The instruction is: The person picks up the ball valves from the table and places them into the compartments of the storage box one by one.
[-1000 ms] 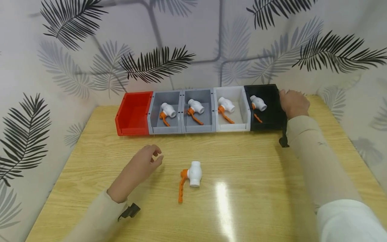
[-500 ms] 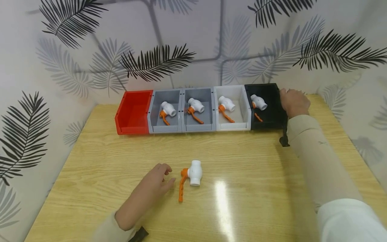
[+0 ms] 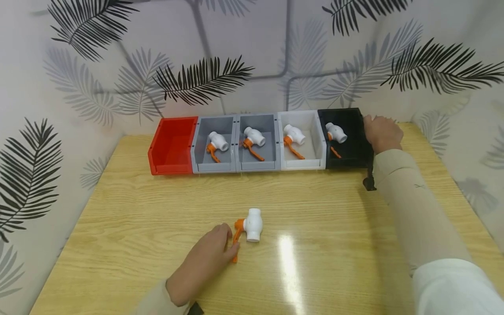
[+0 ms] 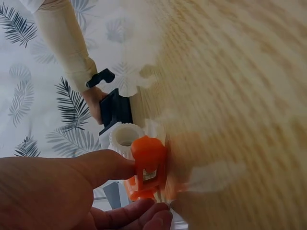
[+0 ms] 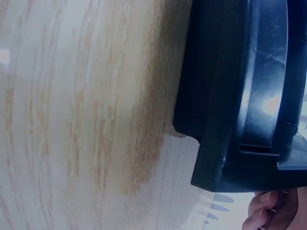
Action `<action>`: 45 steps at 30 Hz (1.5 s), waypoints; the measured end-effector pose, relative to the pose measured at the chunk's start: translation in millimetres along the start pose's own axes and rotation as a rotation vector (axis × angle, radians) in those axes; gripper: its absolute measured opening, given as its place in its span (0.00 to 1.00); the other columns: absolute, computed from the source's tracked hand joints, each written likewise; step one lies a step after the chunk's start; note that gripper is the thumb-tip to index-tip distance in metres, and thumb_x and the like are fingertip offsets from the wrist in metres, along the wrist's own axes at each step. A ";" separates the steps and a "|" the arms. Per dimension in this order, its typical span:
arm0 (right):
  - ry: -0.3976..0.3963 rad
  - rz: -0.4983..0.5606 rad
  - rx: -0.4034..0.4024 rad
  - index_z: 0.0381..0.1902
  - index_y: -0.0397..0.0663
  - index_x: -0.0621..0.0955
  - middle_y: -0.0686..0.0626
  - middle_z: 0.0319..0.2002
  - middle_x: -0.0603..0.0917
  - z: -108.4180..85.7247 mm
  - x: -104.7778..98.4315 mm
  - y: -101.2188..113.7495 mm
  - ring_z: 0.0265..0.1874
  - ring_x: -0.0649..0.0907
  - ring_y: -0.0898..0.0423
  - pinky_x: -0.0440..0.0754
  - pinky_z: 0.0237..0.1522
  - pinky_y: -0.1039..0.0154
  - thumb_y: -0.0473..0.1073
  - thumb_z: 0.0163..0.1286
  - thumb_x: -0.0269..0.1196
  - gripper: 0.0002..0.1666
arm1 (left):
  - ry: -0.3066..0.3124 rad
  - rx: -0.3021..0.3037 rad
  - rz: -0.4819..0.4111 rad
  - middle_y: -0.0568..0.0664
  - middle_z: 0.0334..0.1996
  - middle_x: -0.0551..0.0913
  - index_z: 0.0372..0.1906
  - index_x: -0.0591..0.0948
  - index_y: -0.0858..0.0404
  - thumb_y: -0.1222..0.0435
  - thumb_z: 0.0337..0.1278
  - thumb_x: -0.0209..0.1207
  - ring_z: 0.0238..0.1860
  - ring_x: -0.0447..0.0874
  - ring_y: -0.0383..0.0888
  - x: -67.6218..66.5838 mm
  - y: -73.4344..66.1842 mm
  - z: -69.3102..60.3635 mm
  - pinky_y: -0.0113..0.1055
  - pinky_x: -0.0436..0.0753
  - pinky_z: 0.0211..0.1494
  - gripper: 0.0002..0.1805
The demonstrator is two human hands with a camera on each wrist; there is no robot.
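A white ball valve with an orange lever lies on the wooden table. My left hand is at the valve's orange lever, its thumb against the lever and its fingers curled around the lever's left side; how firmly it holds is hard to see. My right hand grips the right rim of the black bin, and in the right wrist view some curled fingers show by the bin's edge.
Left of the black bin stand a white bin, two grey bins and a red bin in a row. Each bin except the red one holds a similar valve. Behind them hangs a leaf-patterned cloth.
My left hand has moved right and towards me, from left of the loose ball valve to its orange lever. The valve and my right hand stay where they were.
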State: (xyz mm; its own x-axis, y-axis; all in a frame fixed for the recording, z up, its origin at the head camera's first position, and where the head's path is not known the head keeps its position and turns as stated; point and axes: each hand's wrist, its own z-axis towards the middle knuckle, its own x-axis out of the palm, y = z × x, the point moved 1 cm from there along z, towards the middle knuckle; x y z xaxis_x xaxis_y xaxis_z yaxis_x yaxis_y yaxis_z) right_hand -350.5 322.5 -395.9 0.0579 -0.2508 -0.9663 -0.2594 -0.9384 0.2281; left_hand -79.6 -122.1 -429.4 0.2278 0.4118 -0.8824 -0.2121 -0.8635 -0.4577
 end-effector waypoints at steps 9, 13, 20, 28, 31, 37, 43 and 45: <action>0.009 -0.005 0.008 0.52 0.23 0.70 0.24 0.52 0.71 -1.9 -2.1 0.6 0.47 0.73 0.29 0.73 0.39 0.38 0.62 0.70 0.19 0.49 | -0.005 -0.027 -0.029 0.45 0.24 0.70 0.39 0.75 0.66 0.62 0.56 0.58 0.21 0.64 0.37 2.8 0.6 3.8 0.28 0.67 0.20 0.11; 0.011 -0.005 0.007 0.52 0.23 0.69 0.24 0.52 0.70 -2.1 -2.1 0.9 0.47 0.73 0.29 0.73 0.40 0.38 0.62 0.70 0.20 0.49 | -0.030 -0.052 -0.007 0.44 0.24 0.69 0.36 0.74 0.63 0.64 0.55 0.57 0.23 0.65 0.38 3.2 2.4 4.5 0.29 0.68 0.23 0.07; 0.011 0.007 -0.008 0.54 0.23 0.69 0.23 0.53 0.69 -1.7 -4.7 2.6 0.48 0.72 0.28 0.72 0.41 0.37 0.62 0.69 0.19 0.50 | -0.027 -0.066 -0.043 0.46 0.25 0.70 0.37 0.73 0.65 0.67 0.53 0.57 0.23 0.65 0.39 2.9 3.5 7.4 0.29 0.69 0.22 0.07; 0.021 -0.001 0.000 0.55 0.23 0.68 0.23 0.54 0.69 -1.9 -4.1 2.5 0.49 0.72 0.28 0.72 0.42 0.37 0.63 0.69 0.18 0.50 | -0.053 -0.066 -0.045 0.45 0.26 0.70 0.39 0.74 0.64 0.66 0.53 0.58 0.24 0.66 0.39 1.9 4.2 10.5 0.30 0.70 0.24 0.09; 0.016 -0.007 0.003 0.55 0.24 0.68 0.24 0.54 0.69 -1.8 -4.0 2.4 0.49 0.72 0.29 0.72 0.41 0.37 0.63 0.69 0.19 0.50 | -0.058 -0.058 -0.040 0.46 0.27 0.71 0.38 0.74 0.64 0.66 0.53 0.58 0.25 0.66 0.39 1.6 3.8 12.3 0.30 0.70 0.25 0.09; 0.014 -0.012 0.009 0.54 0.24 0.69 0.24 0.52 0.70 -2.7 -3.4 2.9 0.48 0.73 0.29 0.73 0.40 0.38 0.62 0.70 0.20 0.48 | -0.050 -0.069 -0.041 0.45 0.26 0.71 0.39 0.75 0.65 0.65 0.54 0.58 0.25 0.66 0.40 1.5 3.0 15.8 0.30 0.69 0.25 0.09; 0.008 -0.014 0.009 0.52 0.24 0.70 0.24 0.51 0.71 -4.0 -2.9 2.0 0.47 0.74 0.30 0.73 0.39 0.38 0.61 0.70 0.20 0.48 | -0.042 -0.068 -0.057 0.45 0.25 0.71 0.40 0.76 0.65 0.65 0.55 0.58 0.25 0.66 0.40 -0.7 0.8 17.1 0.31 0.69 0.25 0.09; 0.008 -0.015 0.007 0.52 0.24 0.70 0.24 0.51 0.72 -4.3 -2.7 1.8 0.46 0.74 0.30 0.73 0.39 0.39 0.61 0.70 0.21 0.47 | -0.037 -0.062 -0.057 0.45 0.25 0.71 0.39 0.77 0.65 0.66 0.55 0.57 0.25 0.66 0.40 -1.1 0.7 17.2 0.31 0.69 0.25 0.08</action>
State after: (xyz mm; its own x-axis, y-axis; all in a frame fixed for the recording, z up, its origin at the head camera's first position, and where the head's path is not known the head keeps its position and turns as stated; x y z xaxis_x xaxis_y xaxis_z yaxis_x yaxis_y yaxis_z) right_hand -346.9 320.5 -392.4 0.0693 -0.2390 -0.9685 -0.2656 -0.9403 0.2130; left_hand -96.4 -118.2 -430.6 0.2021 0.4703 -0.8590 -0.1402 -0.8542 -0.5007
